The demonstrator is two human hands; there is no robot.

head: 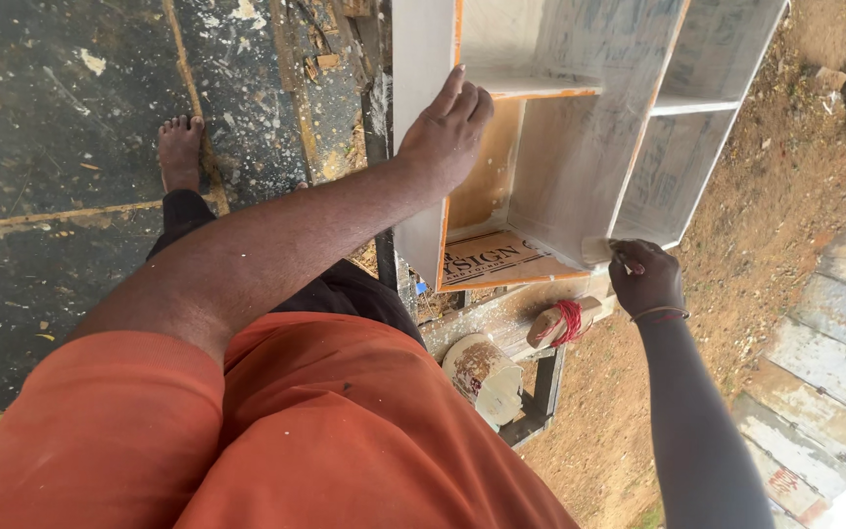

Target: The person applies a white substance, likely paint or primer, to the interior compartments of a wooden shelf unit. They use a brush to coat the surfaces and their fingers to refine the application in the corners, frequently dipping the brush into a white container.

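Note:
A wooden shelf unit [580, 147], whitish with orange edges, stands in front of me. My left hand [447, 127] rests flat on its left side panel, fingers together, steadying it. My right hand [646, 279] grips a brush handle, and the brush head [597, 251] presses against the lower edge of a whitish inner panel. The inside of the left compartment is bare brown wood. My orange shirt fills the bottom of the view.
A paint-stained round tin [482, 377] sits on a wooden frame below the shelf, beside a spool wound with red cord [560, 323]. My bare foot [180, 152] stands on a dark, paint-splattered floor. Dirt ground lies to the right, with worn boards [834, 362].

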